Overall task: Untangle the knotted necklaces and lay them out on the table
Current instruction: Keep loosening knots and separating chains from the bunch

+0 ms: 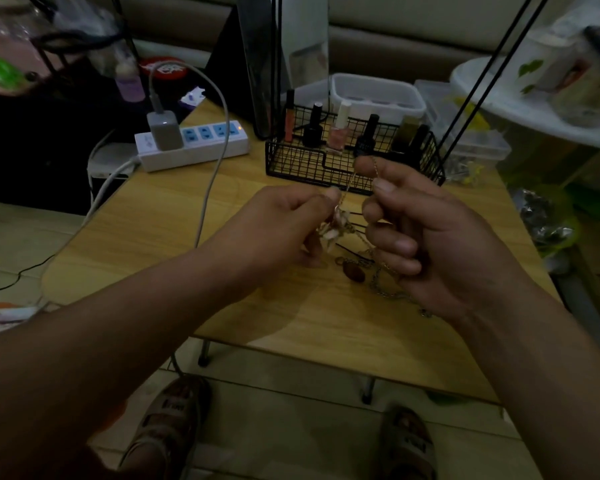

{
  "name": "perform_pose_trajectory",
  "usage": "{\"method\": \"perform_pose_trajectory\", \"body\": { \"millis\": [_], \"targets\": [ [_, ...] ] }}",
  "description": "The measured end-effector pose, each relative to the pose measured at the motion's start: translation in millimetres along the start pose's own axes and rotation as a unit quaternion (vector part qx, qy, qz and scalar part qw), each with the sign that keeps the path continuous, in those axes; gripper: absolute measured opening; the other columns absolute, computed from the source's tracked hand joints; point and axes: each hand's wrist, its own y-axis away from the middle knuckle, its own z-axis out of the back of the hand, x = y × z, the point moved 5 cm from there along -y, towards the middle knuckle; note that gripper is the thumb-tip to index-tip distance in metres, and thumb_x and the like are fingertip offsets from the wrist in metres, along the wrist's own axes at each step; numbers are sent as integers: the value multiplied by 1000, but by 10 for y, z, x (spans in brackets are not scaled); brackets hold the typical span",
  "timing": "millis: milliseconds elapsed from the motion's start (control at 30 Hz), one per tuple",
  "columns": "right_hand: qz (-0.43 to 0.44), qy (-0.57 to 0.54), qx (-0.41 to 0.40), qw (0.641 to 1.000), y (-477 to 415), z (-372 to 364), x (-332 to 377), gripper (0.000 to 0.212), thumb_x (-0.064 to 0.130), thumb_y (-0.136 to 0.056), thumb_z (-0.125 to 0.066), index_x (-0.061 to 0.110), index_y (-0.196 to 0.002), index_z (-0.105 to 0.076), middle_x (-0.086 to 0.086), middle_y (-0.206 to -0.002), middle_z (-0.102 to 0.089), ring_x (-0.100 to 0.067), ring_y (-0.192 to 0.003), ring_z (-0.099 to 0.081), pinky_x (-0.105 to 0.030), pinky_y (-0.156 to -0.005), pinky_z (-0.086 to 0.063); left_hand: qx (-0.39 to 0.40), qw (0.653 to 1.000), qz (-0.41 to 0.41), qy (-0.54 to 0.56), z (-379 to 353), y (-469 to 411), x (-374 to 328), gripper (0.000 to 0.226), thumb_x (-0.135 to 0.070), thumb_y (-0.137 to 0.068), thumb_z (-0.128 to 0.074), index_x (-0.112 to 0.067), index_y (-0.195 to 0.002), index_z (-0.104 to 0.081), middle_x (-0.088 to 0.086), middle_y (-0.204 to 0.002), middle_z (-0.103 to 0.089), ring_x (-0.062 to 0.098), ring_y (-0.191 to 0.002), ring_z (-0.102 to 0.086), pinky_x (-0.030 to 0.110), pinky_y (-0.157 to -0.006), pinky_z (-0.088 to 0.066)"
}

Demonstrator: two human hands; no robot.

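A tangle of necklaces [340, 226] hangs between my two hands above the wooden table [174, 237]. It has a pale shell-like cluster, thin gold chain and dark cords. My left hand [284, 220] pinches the chain just above the pale cluster. My right hand [420, 223] pinches a thin gold strand between thumb and forefinger, a little higher and to the right. A brown oval pendant [354, 273] and a loop of chain [385, 289] lie on the table under my right hand, partly hidden by it.
A black wire basket [298, 157] of nail polish bottles stands just behind my hands. A white power strip [194, 147] with a charger and a grey cable [215, 168] lies at the back left. Clear plastic boxes [378, 95] sit at the back right. The table's front edge is near my feet.
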Motion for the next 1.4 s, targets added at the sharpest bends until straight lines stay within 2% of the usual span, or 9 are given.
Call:
{"method": "perform_pose_trajectory", "body": {
  "millis": [200, 333, 433, 567, 700, 867, 1033, 1267, 1400],
  "targets": [
    [-11, -9, 7, 1000, 2, -14, -7, 32, 12, -101, -52, 16, -131, -62, -3, -81, -63, -4, -40, -36, -15, -32, -20, 22, 988, 12, 150, -78, -12, 48, 33, -27, -111, -42, -12, -122, -70, 6, -120, -73, 24, -115, -69, 46, -97, -58],
    [-4, -32, -22, 999, -12, 18, -2, 17, 11, -99, -53, 9, -110, -65, -1, -74, -63, -4, -39, -37, -15, -33, -21, 41, 953, 55, 296, -48, -31, 58, 34, -39, -110, -41, -10, -113, -59, 24, -132, -65, 35, -110, -70, 52, -91, -58],
    [6, -38, -16, 999, -20, 25, 13, 21, 16, -95, -57, 15, -112, -68, 1, -68, -57, -6, -40, -38, -17, -35, -22, 110, 923, 109, 351, -76, -1, 77, 65, -64, -105, -33, -6, -120, -59, 22, -108, -70, 32, -89, -69, 53, -90, -58],
    [14, -23, -9, 1000, -20, 12, 21, 30, 16, -96, -55, 20, -123, -68, 1, -65, -53, -7, -43, -38, -20, -38, -21, 161, 931, 136, 298, -133, 43, 82, 68, -67, -102, -31, -8, -110, -65, 9, -80, -57, 21, -65, -49, 39, -72, -47],
    [18, -18, -32, 999, -18, 36, 62, 23, 18, -95, -56, 15, -114, -68, 3, -66, -52, -7, -46, -38, -19, -41, -24, 149, 960, 115, 208, -119, 57, 86, 27, -26, -102, -45, -9, -107, -65, 1, -75, -49, 13, -61, -43, 30, -60, -43],
    [34, -73, -38, 996, 27, 137, 172, 15, 28, -95, -55, 17, -94, -66, 6, -68, -49, -6, -53, -41, -18, -48, -32, 142, 979, 100, 106, 4, 79, 86, 29, -16, -109, -43, -12, -129, -63, 12, -94, -75, 25, -74, -65, 35, -65, -57],
    [58, -73, -53, 994, 55, 249, 283, 23, 30, -100, -52, 20, -95, -71, 6, -70, -46, -6, -56, -41, -19, -50, -36, 143, 979, 87, 117, 36, 92, 41, 31, -23, -110, -43, -16, -136, -59, 12, -117, -77, 35, -104, -75, 43, -79, -62],
    [61, -26, -61, 996, 109, 299, 372, 27, 29, -102, -48, 19, -113, -72, 5, -71, -51, -5, -49, -38, -18, -42, -22, 122, 984, 78, 103, 6, 76, 34, 22, -22, -112, -43, -13, -131, -50, 19, -99, -78, 35, -93, -77, 42, -76, -64],
    [63, -18, -62, 996, 119, 323, 401, 25, 24, -101, -48, 18, -104, -71, 5, -69, -51, -6, -49, -40, -18, -42, -25, 102, 991, 61, 69, 43, 54, 56, 22, -24, -109, -50, -8, -121, -57, 14, -102, -79, 32, -92, -77, 41, -77, -65]
  ]
}}
